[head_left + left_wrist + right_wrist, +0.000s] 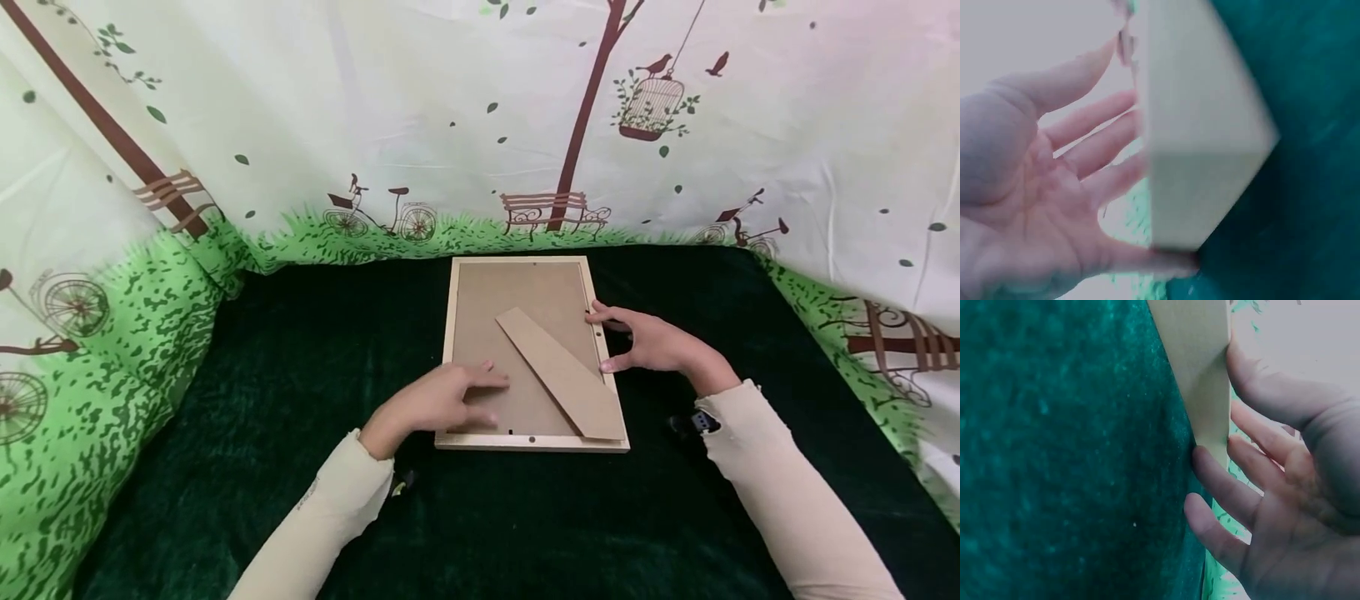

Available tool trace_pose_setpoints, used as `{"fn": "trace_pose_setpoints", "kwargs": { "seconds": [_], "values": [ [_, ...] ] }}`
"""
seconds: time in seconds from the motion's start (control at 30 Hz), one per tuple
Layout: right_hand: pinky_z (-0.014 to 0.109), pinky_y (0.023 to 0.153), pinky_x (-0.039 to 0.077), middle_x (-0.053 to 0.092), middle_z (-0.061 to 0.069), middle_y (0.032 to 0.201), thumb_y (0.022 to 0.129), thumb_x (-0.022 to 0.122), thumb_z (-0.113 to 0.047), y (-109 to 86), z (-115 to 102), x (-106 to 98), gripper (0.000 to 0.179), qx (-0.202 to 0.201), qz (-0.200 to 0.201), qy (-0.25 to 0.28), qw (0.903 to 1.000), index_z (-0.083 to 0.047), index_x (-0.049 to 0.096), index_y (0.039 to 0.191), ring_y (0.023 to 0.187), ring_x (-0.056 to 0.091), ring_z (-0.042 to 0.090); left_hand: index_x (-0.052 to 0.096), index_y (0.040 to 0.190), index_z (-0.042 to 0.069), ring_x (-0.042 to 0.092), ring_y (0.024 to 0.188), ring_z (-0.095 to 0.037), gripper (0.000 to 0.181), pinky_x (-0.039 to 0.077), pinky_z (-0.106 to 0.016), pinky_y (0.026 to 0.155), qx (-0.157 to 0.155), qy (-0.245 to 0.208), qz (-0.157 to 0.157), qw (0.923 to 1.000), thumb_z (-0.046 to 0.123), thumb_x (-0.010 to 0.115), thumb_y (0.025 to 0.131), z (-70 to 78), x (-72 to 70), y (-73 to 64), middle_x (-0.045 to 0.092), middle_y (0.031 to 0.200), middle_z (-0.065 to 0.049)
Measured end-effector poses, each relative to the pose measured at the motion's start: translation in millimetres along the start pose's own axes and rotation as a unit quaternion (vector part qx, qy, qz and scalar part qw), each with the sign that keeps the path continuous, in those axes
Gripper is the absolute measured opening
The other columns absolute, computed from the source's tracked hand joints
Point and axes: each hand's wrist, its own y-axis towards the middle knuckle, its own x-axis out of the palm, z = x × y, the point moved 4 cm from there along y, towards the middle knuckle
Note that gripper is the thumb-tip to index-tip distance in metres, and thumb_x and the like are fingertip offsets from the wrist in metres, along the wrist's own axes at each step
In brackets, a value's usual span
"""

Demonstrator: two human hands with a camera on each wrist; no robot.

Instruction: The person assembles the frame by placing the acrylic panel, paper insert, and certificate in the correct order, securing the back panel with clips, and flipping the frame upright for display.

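Observation:
A light wooden picture frame (531, 444) lies back side up on a dark green cloth, its brown backing board (517, 287) showing. Slanting across the board is a tapered easel stand (566, 375), its wide end at the lower right corner. Over the lower left part of the board, my left hand (435, 400) has its fingers spread and slightly blurred, holding nothing. At the right side my right hand (652, 340) touches the frame's edge with thumb and fingertips, the fingers loosely extended. In the right wrist view, the frame's side (1207, 369) meets those fingertips.
Dark green velvety cloth (315, 350) covers the table around the frame. Behind and at both sides hangs a white curtain (360, 100) printed with trees, benches and bicycles. Small dark wrist devices (693, 423) sit by the cream sleeves (787, 492).

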Motion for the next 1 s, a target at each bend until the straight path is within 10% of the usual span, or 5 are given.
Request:
{"fn": "trace_pose_setpoints", "kwargs": {
  "seconds": [0.13,0.33,0.47,0.7,1.0],
  "values": [
    [0.065,0.117,0.02,0.008,0.009,0.169,0.08,0.083,-0.034,-0.3,1,3,0.089,-0.008,-0.006,0.018,0.9998,-0.013,0.038,0.153,0.153,0.013,0.04,0.06,0.138,0.015,0.052,0.135,-0.024,0.052,0.041,-0.045,0.113,-0.003,-0.039,0.08,0.996,0.025,0.075,0.089,-22.8,-23.0,5.7,0.053,0.148,-0.006],
    [0.064,0.118,0.02,0.008,0.007,0.169,0.079,0.083,-0.034,2.3,1,3,0.087,-0.016,-0.001,0.024,0.9996,-0.013,0.04,0.152,0.154,0.011,0.039,0.053,0.143,0.015,0.059,0.118,-0.031,0.066,0.059,-0.043,0.081,-0.119,-0.106,0.215,0.9634,0.019,0.082,0.084,-68.8,-48.1,28.5,0.054,0.132,-0.011],
    [0.065,0.117,0.021,0.008,0.008,0.169,0.079,0.084,-0.033,2.4,0,2,0.086,-0.024,-0.001,0.029,0.9993,-0.011,0.041,0.151,0.153,0.015,0.039,0.045,0.148,0.015,0.061,0.108,-0.033,0.074,0.06,-0.036,0.058,-0.156,-0.172,0.204,0.9513,0.016,0.081,0.084,-83.2,-51.3,44.8,0.049,0.127,-0.016],
    [0.066,0.116,0.023,0.01,0.01,0.169,0.08,0.083,-0.033,0.5,-1,0,0.084,-0.026,0.001,0.028,0.9993,-0.011,0.043,0.149,0.153,0.016,0.04,0.048,0.144,0.022,0.06,0.109,-0.032,0.071,0.06,-0.038,0.059,-0.187,-0.275,0.194,0.923,0.018,0.082,0.083,-96.2,-49.5,54.2,0.05,0.128,-0.016],
    [0.066,0.117,0.02,0.009,0.008,0.169,0.079,0.083,-0.037,1.2,7,2,0.086,-0.018,0.0,0.031,0.9994,-0.012,0.041,0.151,0.153,0.013,0.04,0.05,0.143,0.022,0.056,0.091,-0.024,0.058,0.058,-0.033,0.056,-0.172,-0.239,0.195,0.9357,0.021,0.074,0.091,-97.7,-44.9,58.9,0.052,0.123,-0.014]
  ]
}}
